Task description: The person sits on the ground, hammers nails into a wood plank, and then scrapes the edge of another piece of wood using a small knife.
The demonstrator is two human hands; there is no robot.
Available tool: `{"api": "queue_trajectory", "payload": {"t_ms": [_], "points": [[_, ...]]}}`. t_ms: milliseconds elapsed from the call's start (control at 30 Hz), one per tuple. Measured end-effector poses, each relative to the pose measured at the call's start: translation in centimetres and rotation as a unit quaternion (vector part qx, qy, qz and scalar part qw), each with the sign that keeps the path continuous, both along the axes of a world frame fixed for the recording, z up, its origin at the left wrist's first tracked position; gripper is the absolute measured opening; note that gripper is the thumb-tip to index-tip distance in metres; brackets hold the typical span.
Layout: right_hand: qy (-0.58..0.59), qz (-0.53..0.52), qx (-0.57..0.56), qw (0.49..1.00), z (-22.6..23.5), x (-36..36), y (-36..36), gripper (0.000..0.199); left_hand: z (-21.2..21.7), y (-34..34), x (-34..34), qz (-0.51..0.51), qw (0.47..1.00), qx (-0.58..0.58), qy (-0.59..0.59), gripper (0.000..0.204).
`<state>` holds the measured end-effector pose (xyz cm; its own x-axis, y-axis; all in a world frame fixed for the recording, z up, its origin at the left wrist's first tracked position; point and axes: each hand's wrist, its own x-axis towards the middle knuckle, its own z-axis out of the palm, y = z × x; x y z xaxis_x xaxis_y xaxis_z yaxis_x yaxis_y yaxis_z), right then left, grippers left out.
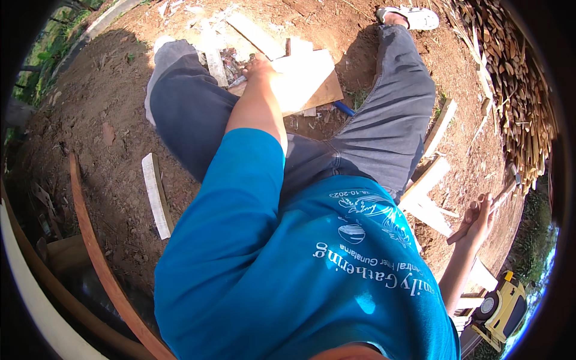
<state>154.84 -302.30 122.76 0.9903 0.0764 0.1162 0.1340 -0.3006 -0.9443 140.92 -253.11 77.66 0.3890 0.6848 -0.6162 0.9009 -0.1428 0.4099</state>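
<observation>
Wooden and pale, a flat rectangular board lies on the reddish dirt ground between the person's spread legs in grey trousers, sunlit so strongly that its top face is washed out; a browner edge shows along its near right side. It rests over other offcuts: a long pale plank behind it and a short white strip to its left.

The left hand presses down on the board's left corner, fingers closed over the edge; how tightly they wrap it is hidden by glare. The right hand is held out well to the right, grip pressed together around the wooden handle of a hammer, head pointing away.

To do this well, I judge the board should be pinned flat with fingers kept clear of any strike line, and the hammer held near the handle's end for control.

A thin white wooden slat lies apart on the dirt at left.
</observation>
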Motion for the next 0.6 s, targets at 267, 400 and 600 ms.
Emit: {"api": "queue_trajectory", "payload": {"t_ms": [267, 400, 600], "points": [[0.050, -0.226, -0.084, 0.969, 0.2, -6.2, -9.7, 0.014, -0.6, -0.5, 0.4, 0.115, 0.991, -0.034, -0.064, 0.114], [0.044, -0.271, -0.066, 0.959, -2.5, -0.1, -16.0, 0.023, -3.2, -0.5, 1.2, 0.119, 0.985, -0.043, -0.120, 0.105], [0.062, -0.148, -0.117, 0.980, -5.9, 13.9, -10.2, 0.052, -4.0, -0.3, 0.8, -0.003, 0.992, 0.011, -0.125, 0.093]]}}
